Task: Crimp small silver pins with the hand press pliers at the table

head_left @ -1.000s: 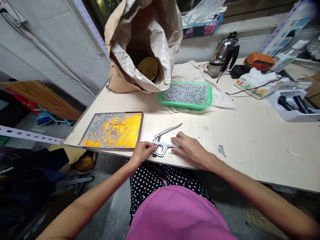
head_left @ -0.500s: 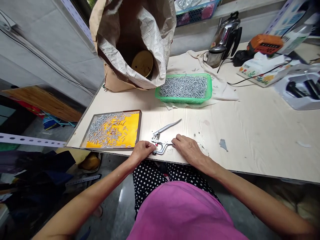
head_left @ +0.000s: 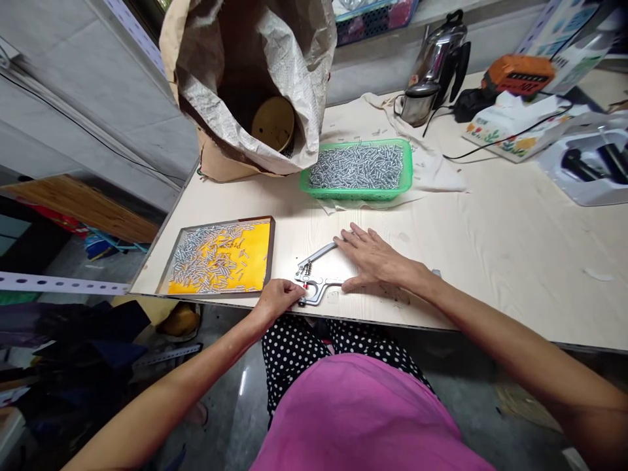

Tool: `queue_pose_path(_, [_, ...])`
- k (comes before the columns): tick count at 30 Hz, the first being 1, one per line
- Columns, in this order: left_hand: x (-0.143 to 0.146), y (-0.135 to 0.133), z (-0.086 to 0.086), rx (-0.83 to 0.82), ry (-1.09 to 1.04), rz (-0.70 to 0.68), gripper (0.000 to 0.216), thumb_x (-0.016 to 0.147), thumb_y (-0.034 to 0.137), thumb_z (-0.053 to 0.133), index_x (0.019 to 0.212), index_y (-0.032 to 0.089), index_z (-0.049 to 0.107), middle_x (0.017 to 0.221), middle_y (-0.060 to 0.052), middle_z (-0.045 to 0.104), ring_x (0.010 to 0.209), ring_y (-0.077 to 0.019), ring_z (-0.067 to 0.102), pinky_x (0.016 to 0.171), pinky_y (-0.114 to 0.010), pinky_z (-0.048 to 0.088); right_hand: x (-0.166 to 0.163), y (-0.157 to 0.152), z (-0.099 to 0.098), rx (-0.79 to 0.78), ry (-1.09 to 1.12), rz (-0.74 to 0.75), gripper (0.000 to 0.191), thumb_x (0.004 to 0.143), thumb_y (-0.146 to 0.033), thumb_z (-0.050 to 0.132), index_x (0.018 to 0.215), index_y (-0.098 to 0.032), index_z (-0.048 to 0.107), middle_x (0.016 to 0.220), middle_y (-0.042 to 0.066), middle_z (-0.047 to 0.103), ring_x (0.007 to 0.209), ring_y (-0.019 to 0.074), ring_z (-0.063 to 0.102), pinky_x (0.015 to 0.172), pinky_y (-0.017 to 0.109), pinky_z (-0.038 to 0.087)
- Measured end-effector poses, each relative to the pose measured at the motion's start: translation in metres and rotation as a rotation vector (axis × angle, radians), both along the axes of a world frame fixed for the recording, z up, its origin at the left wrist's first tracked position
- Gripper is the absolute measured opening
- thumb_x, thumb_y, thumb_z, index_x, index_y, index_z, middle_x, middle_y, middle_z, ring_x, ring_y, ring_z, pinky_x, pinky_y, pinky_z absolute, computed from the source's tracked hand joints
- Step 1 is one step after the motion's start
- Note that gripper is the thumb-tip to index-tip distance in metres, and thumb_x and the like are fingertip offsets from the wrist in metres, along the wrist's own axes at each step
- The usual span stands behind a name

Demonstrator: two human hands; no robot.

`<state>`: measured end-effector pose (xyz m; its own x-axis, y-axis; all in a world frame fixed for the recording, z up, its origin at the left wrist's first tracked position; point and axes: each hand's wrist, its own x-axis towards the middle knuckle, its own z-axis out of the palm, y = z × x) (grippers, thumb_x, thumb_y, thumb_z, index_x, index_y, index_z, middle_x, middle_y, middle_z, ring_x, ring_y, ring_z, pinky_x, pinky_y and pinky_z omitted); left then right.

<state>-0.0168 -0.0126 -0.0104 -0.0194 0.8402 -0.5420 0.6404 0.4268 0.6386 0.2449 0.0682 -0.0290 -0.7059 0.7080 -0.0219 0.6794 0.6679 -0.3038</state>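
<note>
Here, one tray of many metal pins lies beside the left hand, pinched narrow, contents unclear, at the head of one pair of pliers on the table, whose two handles the right hand, earlier bunched at the lower, now spans wide.

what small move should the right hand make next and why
Probably close the right hand to squeeze the pliers: their handles stand apart, that hand spans both, and the left hand is at the head end.
</note>
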Motion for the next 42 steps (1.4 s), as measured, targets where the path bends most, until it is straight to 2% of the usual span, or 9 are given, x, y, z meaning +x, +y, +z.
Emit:
queue_pose_path(6, [0.001, -0.002, -0.001, 0.002, 0.017, 0.015, 0.03, 0.071, 0.042, 0.064, 0.067, 0.013, 0.07, 0.048, 0.003, 0.05, 0.048, -0.01, 0.041, 0.049, -0.022, 0.032, -0.01, 0.002, 0.005, -0.008, -0.074, 0.049, 0.106, 0.062, -0.067, 0.074, 0.145, -0.012, 0.037, 0.137, 0.022, 0.049, 0.131, 0.0432, 0.037, 0.106, 0.069, 0.023])
queue_pose_path(13, [-0.001, -0.003, 0.0, 0.011, 0.067, -0.055, 0.035, 0.078, 0.045, 0.06, 0.063, 0.014, 0.066, 0.048, 0.004, 0.048, 0.048, -0.0105, 0.041, 0.05, -0.023, 0.032, -0.01, -0.017, 0.016, 0.045, -0.052, 0.014, 0.08, 0.075, -0.048, 0.072, 0.141, -0.014, 0.042, 0.121, 0.017, 0.06, 0.113, 0.0369, 0.052, 0.103, 0.065, 0.027])
queue_pose_path(17, [0.005, -0.016, 0.006, 0.326, 0.266, -0.137, 0.029, 0.087, 0.039, 0.057, 0.075, 0.015, 0.068, 0.07, -0.003, 0.06, 0.069, -0.0172, 0.056, 0.067, -0.028, 0.045, -0.011, -0.027, 0.018, 0.045, -0.053, -0.008, 0.07, 0.08, -0.039, 0.068, 0.141, -0.016, 0.041, 0.118, 0.015, 0.063, 0.109, 0.0338, 0.054, 0.104, 0.06, 0.027])
queue_pose_path(21, [0.024, -0.017, 0.008, 0.692, 0.362, -0.381, 0.022, 0.091, 0.033, 0.058, 0.103, 0.017, 0.066, 0.108, -0.011, 0.062, 0.104, -0.0262, 0.056, 0.091, -0.041, 0.047, -0.012, -0.036, 0.02, 0.065, -0.017, -0.002, 0.064, 0.086, -0.03, 0.061, 0.143, -0.015, 0.037, 0.114, 0.014, 0.065, 0.106, 0.0306, 0.055, 0.101, 0.052, 0.031])
queue_pose_path(26, [0.049, 0.018, 0.001, 0.721, 0.35, -0.757, 0.054, 0.087, 0.035, 0.066, 0.134, 0.017, 0.046, 0.144, -0.015, 0.045, 0.131, -0.0318, 0.042, 0.108, -0.05, 0.037, -0.007, -0.041, 0.017, 0.061, 0.051, 0.003, 0.069, 0.087, -0.034, 0.06, 0.146, -0.012, 0.032, 0.12, 0.016, 0.063, 0.108, 0.0301, 0.054, 0.095, 0.047, 0.035])
queue_pose_path(29, [0.056, 0.037, 0.001, 0.656, 0.341, -0.882, 0.059, 0.088, 0.036, 0.065, 0.137, 0.012, 0.043, 0.137, -0.017, 0.051, 0.12, -0.0305, 0.048, 0.101, -0.045, 0.041, -0.006, -0.042, 0.015, 0.053, 0.03, -0.081, 0.073, 0.083, -0.043, 0.067, 0.141, -0.01, 0.038, 0.123, 0.018, 0.059, 0.108, 0.0323, 0.053, 0.087, 0.044, 0.04])
queue_pose_path(32, [0.06, 0.043, 0.004, 0.615, 0.394, -0.921, 0.055, 0.089, 0.038, 0.063, 0.133, 0.01, 0.047, 0.121, -0.016, 0.058, 0.107, -0.0291, 0.051, 0.093, -0.042, 0.044, -0.008, -0.044, 0.017, 0.049, -0.065, -0.162, 0.059, 0.082, -0.043, 0.07, 0.127, -0.008, 0.053, 0.114, 0.018, 0.061, 0.102, 0.0319, 0.053, 0.08, 0.04, 0.041])
queue_pose_path(38, [0.064, 0.039, 0.005, 0.604, 0.436, -0.893, 0.035, 0.096, 0.042, 0.051, 0.115, 0.014, 0.061, 0.1, -0.01, 0.062, 0.094, -0.0247, 0.052, 0.083, -0.037, 0.044, -0.011, -0.045, 0.011, 0.14, -0.051, -0.13, 0.027, 0.092, -0.038, 0.06, 0.103, -0.013, 0.065, 0.097, 0.011, 0.063, 0.092, 0.0258, 0.053, 0.076, 0.036, 0.037])
queue_pose_path(42, [0.066, 0.038, 0.001, 0.608, 0.473, -0.868, 0.038, 0.1, 0.043, 0.04, 0.101, 0.014, 0.066, 0.091, -0.009, 0.062, 0.09, -0.0233, 0.052, 0.077, -0.035, 0.043, -0.011, -0.038, 0.0, 0.155, 0.003, -0.062, 0.025, 0.097, -0.034, 0.052, 0.086, -0.015, 0.065, 0.085, 0.008, 0.063, 0.083, 0.0216, 0.053, 0.072, 0.033, 0.034])
